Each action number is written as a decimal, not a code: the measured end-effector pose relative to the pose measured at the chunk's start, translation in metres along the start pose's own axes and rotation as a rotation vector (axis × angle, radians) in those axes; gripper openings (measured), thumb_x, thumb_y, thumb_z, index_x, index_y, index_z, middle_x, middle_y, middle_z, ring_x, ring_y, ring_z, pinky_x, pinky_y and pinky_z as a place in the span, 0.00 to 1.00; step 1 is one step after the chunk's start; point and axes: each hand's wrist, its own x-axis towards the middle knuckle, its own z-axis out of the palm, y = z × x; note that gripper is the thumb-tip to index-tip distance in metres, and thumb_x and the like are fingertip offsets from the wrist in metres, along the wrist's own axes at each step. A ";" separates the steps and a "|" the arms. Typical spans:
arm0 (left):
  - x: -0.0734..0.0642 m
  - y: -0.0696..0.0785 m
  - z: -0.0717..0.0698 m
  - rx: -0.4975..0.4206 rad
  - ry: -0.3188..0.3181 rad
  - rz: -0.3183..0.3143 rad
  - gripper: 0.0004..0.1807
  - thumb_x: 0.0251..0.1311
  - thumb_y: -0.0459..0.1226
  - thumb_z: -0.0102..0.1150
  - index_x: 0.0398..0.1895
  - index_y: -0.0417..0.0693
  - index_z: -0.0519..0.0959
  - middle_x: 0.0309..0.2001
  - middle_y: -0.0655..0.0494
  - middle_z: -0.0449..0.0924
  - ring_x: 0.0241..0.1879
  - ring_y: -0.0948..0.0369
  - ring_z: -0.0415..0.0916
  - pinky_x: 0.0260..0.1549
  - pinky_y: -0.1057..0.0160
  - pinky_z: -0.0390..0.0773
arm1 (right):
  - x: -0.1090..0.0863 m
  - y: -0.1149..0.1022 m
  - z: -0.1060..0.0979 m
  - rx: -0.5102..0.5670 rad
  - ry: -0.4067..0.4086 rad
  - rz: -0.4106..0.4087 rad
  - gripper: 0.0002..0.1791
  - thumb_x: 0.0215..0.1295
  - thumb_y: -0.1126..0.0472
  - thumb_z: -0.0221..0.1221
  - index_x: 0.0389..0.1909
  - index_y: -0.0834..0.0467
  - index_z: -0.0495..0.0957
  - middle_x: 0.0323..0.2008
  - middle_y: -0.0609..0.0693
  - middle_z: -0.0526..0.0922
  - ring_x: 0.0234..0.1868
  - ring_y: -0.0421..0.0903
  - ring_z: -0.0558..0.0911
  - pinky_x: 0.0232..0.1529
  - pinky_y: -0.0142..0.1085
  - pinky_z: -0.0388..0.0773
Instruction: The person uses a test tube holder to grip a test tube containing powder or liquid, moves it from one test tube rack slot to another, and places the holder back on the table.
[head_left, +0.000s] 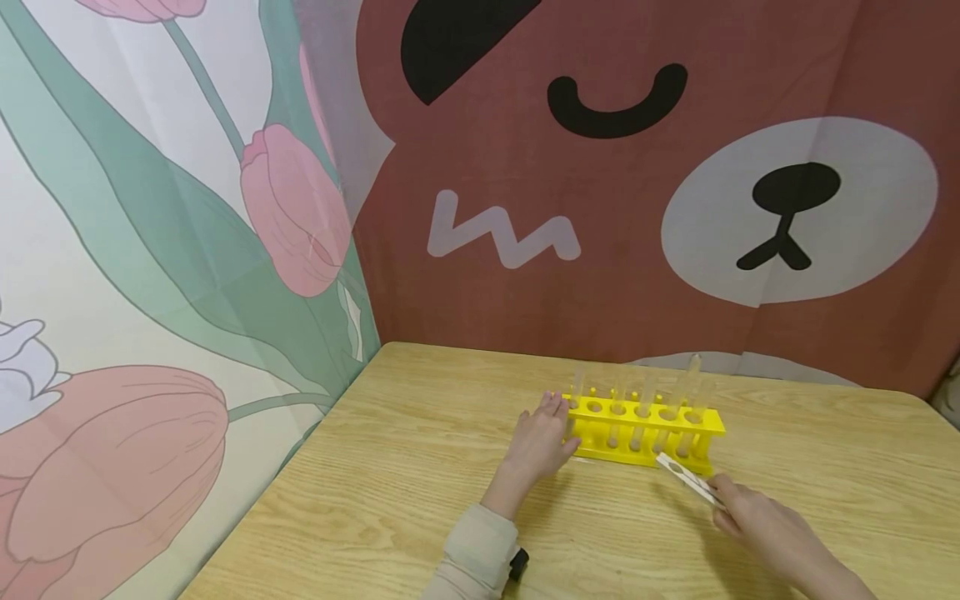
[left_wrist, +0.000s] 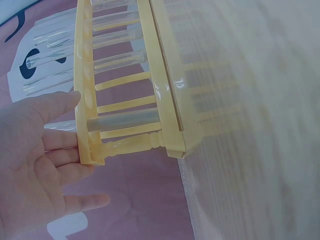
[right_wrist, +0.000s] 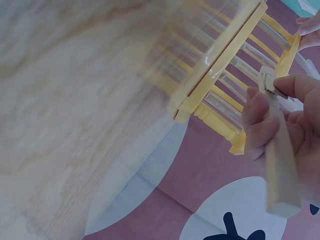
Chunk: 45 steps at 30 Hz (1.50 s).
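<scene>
A yellow test tube rack (head_left: 630,421) stands on the table with several clear test tubes in it. One test tube (head_left: 693,367) leans and rises higher than the others near the right end. The second hole from the left holds none. My left hand (head_left: 536,437) grips the rack's left end; in the left wrist view its thumb (left_wrist: 62,102) and fingers lie at the top plate, the little finger stretched free. My right hand (head_left: 772,525) holds a pale wooden test tube clamp (right_wrist: 282,170) with a metal spring. Its tip is just in front of the rack's right half.
The wooden table (head_left: 375,500) carries the rack and ends at a brown cloth with a cartoon bear (head_left: 510,292) behind. A tulip-patterned cloth (head_left: 150,250) hangs on the left. A black strap end (head_left: 518,565) shows by the left wrist.
</scene>
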 end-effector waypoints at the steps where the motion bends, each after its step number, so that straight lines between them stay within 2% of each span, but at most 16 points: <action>1: 0.000 0.000 0.000 0.000 0.002 0.002 0.32 0.58 0.50 0.53 0.61 0.41 0.65 0.63 0.49 0.61 0.63 0.58 0.54 0.51 0.50 0.66 | 0.000 -0.001 0.000 0.004 0.001 0.003 0.09 0.53 0.68 0.56 0.36 0.59 0.69 0.13 0.41 0.57 0.12 0.35 0.51 0.12 0.26 0.51; 12: -0.001 -0.001 0.000 0.013 0.022 0.021 0.32 0.57 0.50 0.53 0.61 0.41 0.65 0.62 0.49 0.62 0.63 0.57 0.55 0.49 0.51 0.68 | -0.003 -0.003 -0.002 0.030 0.043 -0.030 0.11 0.54 0.70 0.57 0.37 0.60 0.68 0.13 0.41 0.56 0.12 0.33 0.51 0.11 0.24 0.51; 22: -0.001 -0.001 0.000 -0.008 0.019 0.015 0.32 0.58 0.49 0.53 0.61 0.41 0.65 0.62 0.49 0.61 0.63 0.57 0.55 0.49 0.51 0.68 | 0.000 -0.002 0.001 0.052 0.186 -0.180 0.25 0.46 0.74 0.62 0.45 0.57 0.67 0.14 0.34 0.57 0.12 0.30 0.53 0.10 0.23 0.54; 28: -0.001 -0.001 0.000 -0.007 0.023 0.021 0.32 0.58 0.49 0.53 0.61 0.40 0.65 0.62 0.49 0.62 0.63 0.57 0.55 0.49 0.51 0.68 | 0.002 -0.004 0.002 0.023 0.278 -0.248 0.26 0.39 0.78 0.63 0.40 0.54 0.70 0.17 0.36 0.65 0.13 0.29 0.54 0.10 0.22 0.54; 34: -0.001 -0.001 0.000 -0.001 0.012 0.013 0.32 0.58 0.50 0.52 0.61 0.41 0.65 0.63 0.49 0.61 0.63 0.58 0.54 0.50 0.51 0.67 | 0.000 -0.006 0.002 -0.017 0.248 -0.181 0.19 0.42 0.76 0.63 0.32 0.52 0.73 0.19 0.37 0.66 0.14 0.30 0.55 0.11 0.24 0.55; 38: 0.000 -0.001 0.000 0.004 0.010 0.009 0.32 0.58 0.50 0.52 0.62 0.41 0.64 0.63 0.50 0.60 0.63 0.58 0.53 0.50 0.51 0.67 | 0.001 -0.006 0.002 -0.039 0.247 -0.183 0.17 0.42 0.75 0.63 0.28 0.51 0.72 0.19 0.35 0.62 0.14 0.30 0.55 0.11 0.24 0.55; 45: 0.000 -0.001 0.001 0.008 0.013 0.013 0.32 0.58 0.51 0.52 0.62 0.42 0.65 0.63 0.50 0.61 0.63 0.59 0.53 0.50 0.52 0.67 | 0.001 -0.006 -0.001 -0.014 0.171 -0.158 0.14 0.46 0.74 0.62 0.26 0.51 0.74 0.18 0.36 0.62 0.14 0.31 0.55 0.12 0.24 0.56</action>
